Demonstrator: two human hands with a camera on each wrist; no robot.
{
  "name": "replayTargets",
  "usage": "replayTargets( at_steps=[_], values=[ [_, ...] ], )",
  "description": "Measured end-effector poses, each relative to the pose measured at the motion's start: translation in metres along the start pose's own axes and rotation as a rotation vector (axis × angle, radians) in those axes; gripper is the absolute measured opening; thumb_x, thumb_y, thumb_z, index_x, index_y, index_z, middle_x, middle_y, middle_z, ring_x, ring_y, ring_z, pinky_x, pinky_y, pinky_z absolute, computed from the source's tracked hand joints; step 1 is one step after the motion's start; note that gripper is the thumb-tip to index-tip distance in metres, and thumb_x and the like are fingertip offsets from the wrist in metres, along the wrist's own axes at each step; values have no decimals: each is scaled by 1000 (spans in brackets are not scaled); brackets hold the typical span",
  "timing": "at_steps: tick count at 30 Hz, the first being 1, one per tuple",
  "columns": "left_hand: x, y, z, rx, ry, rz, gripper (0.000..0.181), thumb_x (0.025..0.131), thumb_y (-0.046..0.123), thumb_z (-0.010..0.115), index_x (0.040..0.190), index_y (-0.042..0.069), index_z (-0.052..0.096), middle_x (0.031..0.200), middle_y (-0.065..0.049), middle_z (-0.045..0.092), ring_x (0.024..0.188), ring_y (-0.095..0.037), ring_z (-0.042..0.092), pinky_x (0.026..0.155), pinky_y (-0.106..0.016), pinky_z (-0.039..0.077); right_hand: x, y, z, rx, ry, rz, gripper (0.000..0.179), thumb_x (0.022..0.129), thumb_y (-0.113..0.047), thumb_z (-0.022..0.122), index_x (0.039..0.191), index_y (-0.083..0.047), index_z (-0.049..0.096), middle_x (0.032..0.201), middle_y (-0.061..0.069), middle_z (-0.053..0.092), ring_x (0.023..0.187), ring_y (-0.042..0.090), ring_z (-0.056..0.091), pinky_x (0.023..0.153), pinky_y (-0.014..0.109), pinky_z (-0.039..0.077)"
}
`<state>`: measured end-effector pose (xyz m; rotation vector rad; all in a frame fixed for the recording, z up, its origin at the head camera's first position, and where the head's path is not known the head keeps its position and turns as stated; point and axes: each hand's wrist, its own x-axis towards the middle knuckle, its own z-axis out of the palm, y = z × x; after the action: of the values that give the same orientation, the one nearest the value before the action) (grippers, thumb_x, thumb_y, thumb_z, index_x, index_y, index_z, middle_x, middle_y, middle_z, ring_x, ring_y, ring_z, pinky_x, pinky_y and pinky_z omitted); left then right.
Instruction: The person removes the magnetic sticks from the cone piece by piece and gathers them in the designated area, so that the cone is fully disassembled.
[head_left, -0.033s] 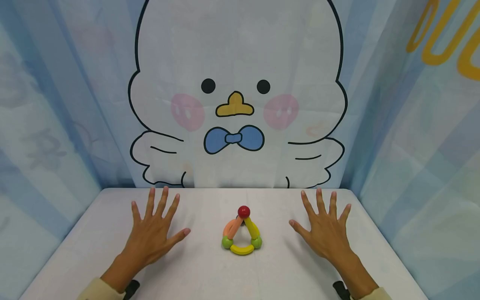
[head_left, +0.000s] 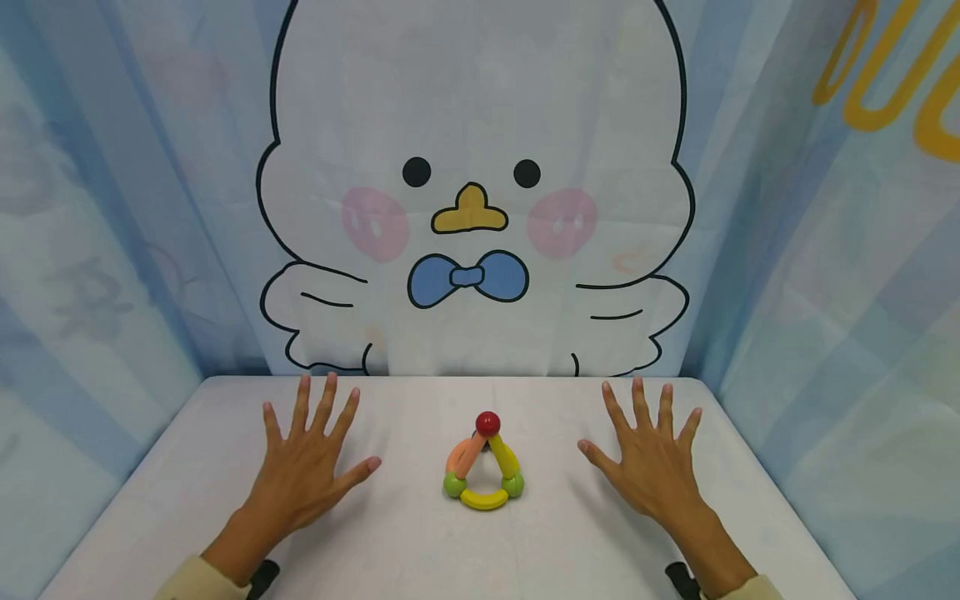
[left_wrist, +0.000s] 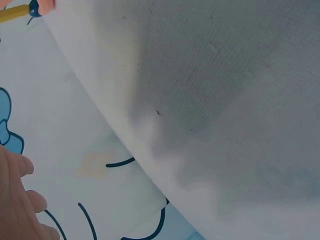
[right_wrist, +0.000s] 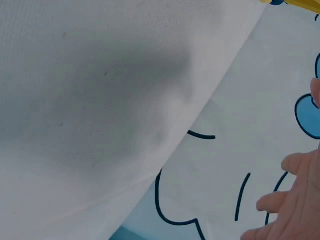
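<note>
A small triangular frame of colored rods and balls (head_left: 483,499) stands mid-table, between the two hands and apart from both. Its red ball is at the top, green balls sit at the lower corners, and the rods are yellow and orange. To its left, my left hand (head_left: 298,477) is held over the table with fingers spread, holding nothing. My right hand (head_left: 658,468) mirrors it on the other side, also spread and bare. Part of the frame, a yellow rod (left_wrist: 14,13) beside a blue ball, shows at the left wrist view's corner. The right wrist view catches another yellow rod (right_wrist: 305,5).
The white table (head_left: 480,558) ends at a back edge against a curtain (head_left: 480,108) printed with a bird character in a blue bow tie. Pale blue curtains (head_left: 97,275) flank both sides. A dark wrist strap (head_left: 262,578) shows by the left sleeve.
</note>
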<state>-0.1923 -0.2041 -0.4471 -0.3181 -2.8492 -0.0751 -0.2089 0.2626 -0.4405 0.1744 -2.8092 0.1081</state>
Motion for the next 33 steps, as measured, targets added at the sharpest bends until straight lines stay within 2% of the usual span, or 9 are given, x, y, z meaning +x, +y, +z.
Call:
replayTargets(
  at_steps=[7, 12, 15, 19, 24, 28, 33],
  values=[
    [0, 2, -1, 0, -4, 4, 101, 93, 78, 57, 169, 18, 28, 179, -19, 7, 164, -50, -3, 117, -87, -1, -1, -1, 0, 15, 5, -2, 95, 96, -76, 55, 170, -25, 26, 174, 28, 21, 156, 66, 11, 116, 89, -2],
    [3, 8, -4, -1, -1, 17, 100, 94, 79, 55, 169, 17, 30, 178, -22, 9, 164, -50, 1, 119, -86, 4, 0, -5, 1, 46, 74, -25, 93, 95, -68, 64, 169, -23, 30, 170, 28, 32, 153, 60, 30, 119, 84, 10],
    [5, 14, -8, -19, 31, 39, 96, 95, 73, 59, 167, 15, 34, 177, -23, 15, 164, -50, 9, 121, -83, 10, 1, -10, 2, 109, 145, -62, 90, 94, -58, 73, 166, -18, 36, 162, 28, 46, 145, 54, 44, 119, 79, 22],
    [8, 26, -12, -58, 101, 94, 86, 96, 62, 68, 162, 12, 44, 172, -24, 31, 160, -48, 26, 122, -76, 24, 3, -20, 1, 286, 207, -92, 84, 90, -44, 84, 160, -14, 48, 147, 22, 61, 132, 45, 58, 111, 72, 36],
    [14, 43, -18, -113, 166, 158, 77, 93, 52, 79, 154, 12, 55, 157, -17, 55, 147, -40, 49, 114, -64, 44, 4, -39, -3, 527, 169, -43, 73, 87, -33, 90, 151, -15, 58, 135, 15, 70, 117, 33, 67, 105, 64, 44],
    [19, 57, -20, -209, 199, 187, 70, 89, 44, 86, 148, 17, 61, 145, -7, 67, 134, -30, 59, 108, -54, 52, 4, -53, -5, 618, 113, 11, 67, 88, -34, 89, 148, -20, 62, 129, 8, 72, 113, 26, 68, 102, 59, 52],
    [25, 73, -20, -334, 253, 212, 60, 86, 32, 91, 140, 20, 68, 132, 1, 74, 122, -22, 65, 102, -45, 57, 4, -70, -4, 729, 52, 33, 64, 87, -33, 90, 145, -25, 64, 126, 1, 73, 114, 21, 68, 102, 55, 58]
  ],
)
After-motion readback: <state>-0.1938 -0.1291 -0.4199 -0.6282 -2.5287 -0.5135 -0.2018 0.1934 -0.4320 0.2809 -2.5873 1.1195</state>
